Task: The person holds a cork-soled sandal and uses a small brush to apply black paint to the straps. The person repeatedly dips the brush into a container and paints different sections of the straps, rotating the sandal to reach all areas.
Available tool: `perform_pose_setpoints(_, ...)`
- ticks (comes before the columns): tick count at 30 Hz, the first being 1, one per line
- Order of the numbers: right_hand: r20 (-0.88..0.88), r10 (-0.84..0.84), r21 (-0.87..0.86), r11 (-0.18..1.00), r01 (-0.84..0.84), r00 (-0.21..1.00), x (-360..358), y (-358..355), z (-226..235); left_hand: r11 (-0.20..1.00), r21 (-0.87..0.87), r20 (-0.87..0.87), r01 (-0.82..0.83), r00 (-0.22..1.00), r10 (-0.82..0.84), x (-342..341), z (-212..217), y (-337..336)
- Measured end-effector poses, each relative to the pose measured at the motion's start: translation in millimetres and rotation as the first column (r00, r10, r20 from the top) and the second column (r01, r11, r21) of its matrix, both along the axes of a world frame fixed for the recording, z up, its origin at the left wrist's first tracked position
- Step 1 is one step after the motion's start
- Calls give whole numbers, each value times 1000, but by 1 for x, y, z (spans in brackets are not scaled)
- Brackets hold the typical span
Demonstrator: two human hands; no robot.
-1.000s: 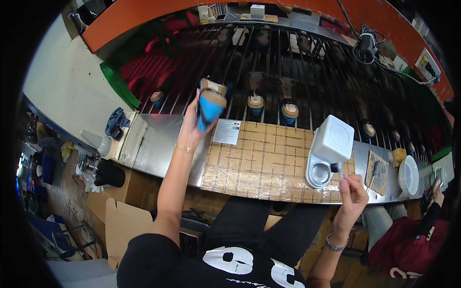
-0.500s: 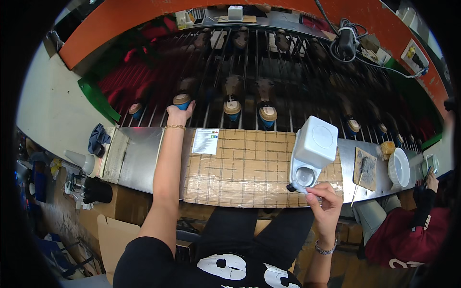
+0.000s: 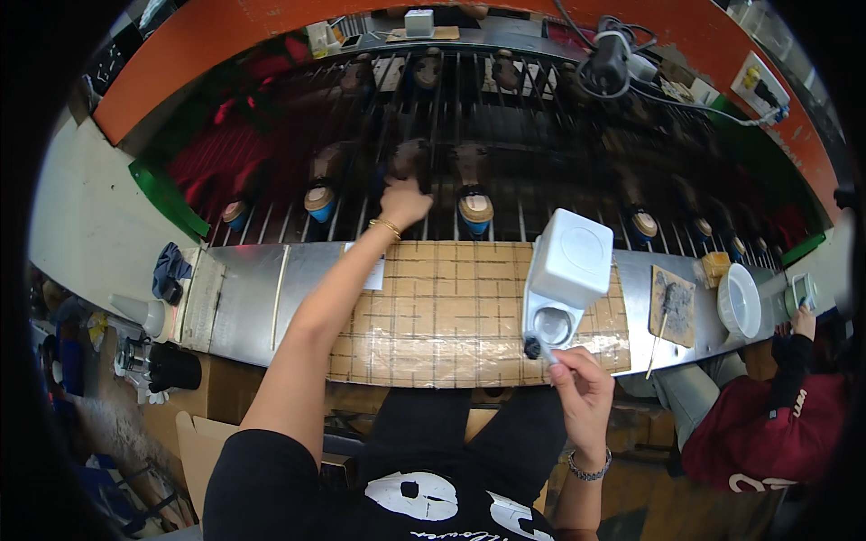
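Observation:
Over the roller rack, my left hand closes on a dark shoe, covering its heel end; its fingers are partly hidden. One shoe with a tan and blue heel end sits to the left of that hand, and another to the right. Low above the table edge, my right hand pinches the pale handle of a small black-tipped brush. The brush tip is beside the round cup of a white dispenser, which stands on the cardboard mat.
More shoes lie along the rack. At right are a stained board with a thin stick and a white bowl. A cable bundle hangs above. A co-worker in a maroon top sits at right.
My left hand has left one shoe and moved right to the neighbouring one. The brush in my right hand has come away from over the cup's edge. The whole view has shifted slightly.

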State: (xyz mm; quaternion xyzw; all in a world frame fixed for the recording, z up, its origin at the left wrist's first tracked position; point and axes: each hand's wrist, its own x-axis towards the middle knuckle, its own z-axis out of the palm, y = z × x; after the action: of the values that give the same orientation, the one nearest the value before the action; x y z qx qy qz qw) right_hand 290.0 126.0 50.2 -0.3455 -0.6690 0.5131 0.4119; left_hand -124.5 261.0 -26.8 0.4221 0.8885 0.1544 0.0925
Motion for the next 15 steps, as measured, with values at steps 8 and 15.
perform_pose_setpoints(8, 315, -419, 330, 890, 316, 851, 65, 30, 4, 679, 553, 816, -482, 150, -558, -18, 96, -121)
perform_pose_setpoints(15, 417, -432, 665, 745, 56, 799, 34, 53, -12, 643, 451, 816, -619, -5, -578, 98, 89, -227)
